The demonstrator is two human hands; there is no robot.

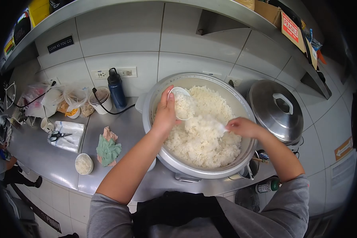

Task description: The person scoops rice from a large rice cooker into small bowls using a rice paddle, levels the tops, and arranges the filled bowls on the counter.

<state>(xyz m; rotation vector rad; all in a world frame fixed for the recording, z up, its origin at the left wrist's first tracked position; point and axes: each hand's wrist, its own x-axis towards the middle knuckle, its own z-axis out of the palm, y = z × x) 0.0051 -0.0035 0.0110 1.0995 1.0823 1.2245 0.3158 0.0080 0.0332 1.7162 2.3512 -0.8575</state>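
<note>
A large round metal pot of cooked white rice stands in front of me. My left hand grips a small white cup with rice in it, tilted over the left part of the pot. My right hand holds a white rice paddle by its handle. The paddle's blade is blurred and partly hidden among the rice. Left of the pot, a second white cup filled with rice sits near the counter's front edge.
A green and pink cloth, scissors on plastic bags, and a blue bottle occupy the steel counter. Right of the pot lies a metal lid. A shelf overhangs. Another person's leg shows far left.
</note>
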